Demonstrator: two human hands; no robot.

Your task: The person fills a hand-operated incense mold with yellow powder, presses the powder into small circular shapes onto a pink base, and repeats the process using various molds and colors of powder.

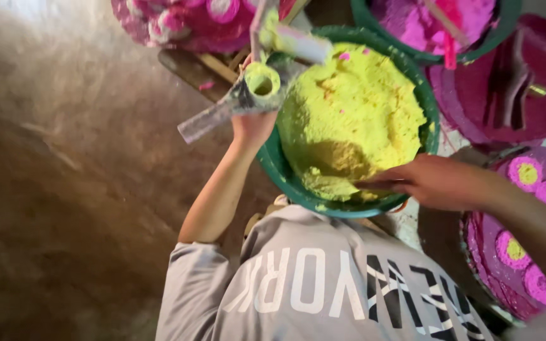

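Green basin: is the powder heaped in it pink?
No, the green basin holds a heap of yellow-green powder, with only a few pink specks on top.

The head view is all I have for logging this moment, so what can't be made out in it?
- Left hand: its fingers are hidden behind the tube mould it holds; grip unclear.
- Right hand: fingertips sink into the yellow powder; whether they pinch any is unclear.
- Green basin: inside hidden by the heap.
- Pink powder basin: cut off by the top edge.
- Pink discs: cut off by the right edge.
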